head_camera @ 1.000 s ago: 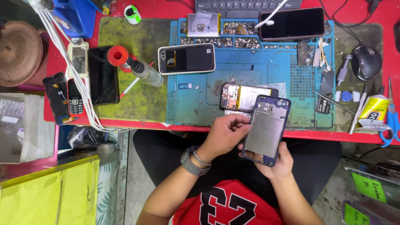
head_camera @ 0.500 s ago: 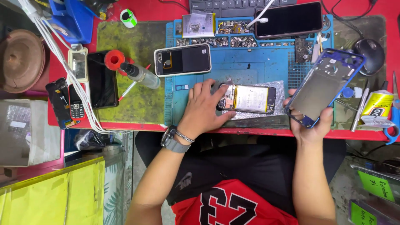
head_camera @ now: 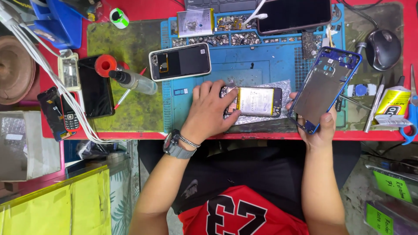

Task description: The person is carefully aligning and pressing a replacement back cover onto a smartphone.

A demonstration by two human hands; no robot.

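Nearest me, the right hand (head_camera: 320,130) gripped a blue phone frame (head_camera: 324,89) by its lower end, tilted up off the counter (head_camera: 278,135), presumably to keep it clear of the work. The left hand (head_camera: 213,109) lay spread and pressing on an opened phone (head_camera: 254,101) (battery showing), fingers closed round nothing, steadying it on the blue mat (head_camera: 261,65). Beyond sat a white-edged phone (head_camera: 180,61) and a dark phone (head_camera: 294,15); a mouse (head_camera: 383,49) lay off right.
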